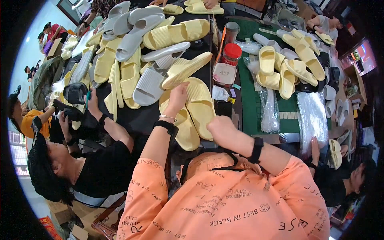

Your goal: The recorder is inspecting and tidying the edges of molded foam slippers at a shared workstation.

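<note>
A pair of pale yellow slippers [200,106] lies side by side on the dark table right in front of me. My left hand [178,97] reaches over the straps of this pair, its fingers closed at a slipper's upper edge. Just beyond those fingertips, another yellow slipper [188,70] rests tilted with its ribbed sole edge showing. My right hand [222,129] is curled closed beside the heel of the right slipper; what its fingers hold, if anything, is hidden. A grey slipper [150,86] lies to the left of the pair.
A heap of yellow and grey slippers [130,72] spreads left. Rightward stand a red-lidded jar [231,54], a white tub [224,74] and a dark phone [224,109]. Clear plastic bags [312,116] and more slippers [294,68] cover the green mat [248,108]. Co-workers sit on both sides.
</note>
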Action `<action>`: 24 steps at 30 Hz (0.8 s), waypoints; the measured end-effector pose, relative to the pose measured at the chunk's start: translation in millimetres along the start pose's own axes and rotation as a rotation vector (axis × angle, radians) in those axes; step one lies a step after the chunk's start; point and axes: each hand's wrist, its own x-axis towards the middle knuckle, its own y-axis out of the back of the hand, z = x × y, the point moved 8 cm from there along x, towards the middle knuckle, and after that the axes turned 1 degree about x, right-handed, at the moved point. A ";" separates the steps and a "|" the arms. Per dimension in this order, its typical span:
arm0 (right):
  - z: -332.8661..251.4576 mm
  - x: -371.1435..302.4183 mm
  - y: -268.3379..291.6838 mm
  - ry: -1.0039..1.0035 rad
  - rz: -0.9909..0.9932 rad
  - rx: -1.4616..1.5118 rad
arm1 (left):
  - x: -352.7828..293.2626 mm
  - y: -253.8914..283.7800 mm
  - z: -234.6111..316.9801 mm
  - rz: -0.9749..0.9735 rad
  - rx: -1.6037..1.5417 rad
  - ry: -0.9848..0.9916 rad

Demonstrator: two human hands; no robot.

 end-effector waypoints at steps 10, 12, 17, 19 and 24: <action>5.5 21.1 -41.9 0.059 0.163 0.109 | 10.9 -14.2 -30.0 -0.030 0.077 0.210; 4.6 16.5 -42.4 0.047 0.108 0.051 | 10.5 -11.0 -28.7 0.002 0.084 0.197; 13.1 -2.6 -52.2 -0.283 -0.154 0.323 | 5.9 -11.1 -31.7 -0.020 0.030 0.294; 12.8 -3.0 -50.3 -0.318 -0.158 0.407 | 6.8 -7.0 -23.8 0.027 0.003 0.222; 21.0 -3.9 -48.7 -0.378 -0.176 0.419 | 6.0 -5.5 -18.3 0.038 0.065 0.198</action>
